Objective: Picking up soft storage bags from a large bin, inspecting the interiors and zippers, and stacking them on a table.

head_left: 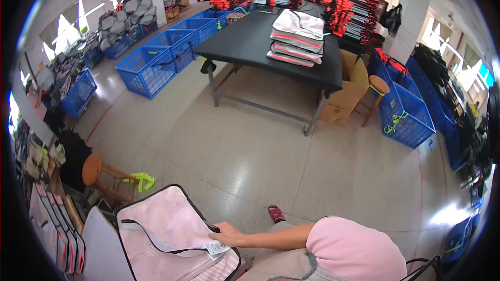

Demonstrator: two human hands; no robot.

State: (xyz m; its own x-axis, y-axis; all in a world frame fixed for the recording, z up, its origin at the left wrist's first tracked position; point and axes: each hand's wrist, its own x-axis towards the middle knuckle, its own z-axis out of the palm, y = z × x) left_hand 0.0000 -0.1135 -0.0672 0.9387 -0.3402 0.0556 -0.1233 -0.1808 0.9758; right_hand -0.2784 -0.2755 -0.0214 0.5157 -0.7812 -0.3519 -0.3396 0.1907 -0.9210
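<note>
A pink fabric bag panel point(166, 229) with black trim lies at the lower left, a grey strap looped across it. My right hand point(227, 234) reaches over from the lower right in a pink sleeve. It grips the panel's right edge, just above a small white tag point(216, 250). My left hand is not in view. My foot in a red sandal point(276, 213) rests on the glossy floor just beyond the hand.
A black table point(245, 41) ahead bears a stack of grey and pink panels point(297, 36). Blue crates point(151, 67) line the left; another blue crate point(406, 117) and a cardboard box point(346, 91) stand on the right. A wooden stool point(94, 169) with a neon strap stands near left.
</note>
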